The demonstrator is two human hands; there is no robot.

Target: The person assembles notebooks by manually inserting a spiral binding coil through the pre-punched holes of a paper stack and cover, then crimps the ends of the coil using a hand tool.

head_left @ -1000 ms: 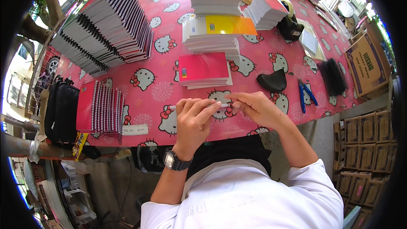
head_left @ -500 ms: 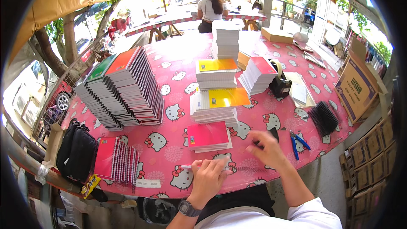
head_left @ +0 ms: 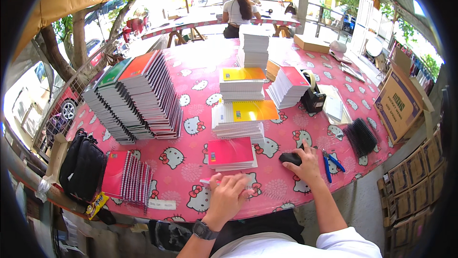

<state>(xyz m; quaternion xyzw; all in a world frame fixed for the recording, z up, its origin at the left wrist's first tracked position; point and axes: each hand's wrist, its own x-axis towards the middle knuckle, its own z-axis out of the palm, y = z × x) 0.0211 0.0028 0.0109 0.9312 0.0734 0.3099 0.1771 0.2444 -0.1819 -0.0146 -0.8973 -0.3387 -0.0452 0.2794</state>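
A thin pink-edged notebook [head_left: 206, 181] lies near the table's [head_left: 188, 165] six-o'clock edge, mostly hidden beneath the left hand [head_left: 230, 195] — likely steadying it. At two o'clock, the right hand [head_left: 306, 163] meets a black object [head_left: 289, 158]. Pliers [head_left: 328, 166] beyond, towards three, seem kept handy. Whether either hand's fingers have closed — I can't tell.

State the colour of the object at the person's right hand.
Black: the object at the right hand shows best in the head view.
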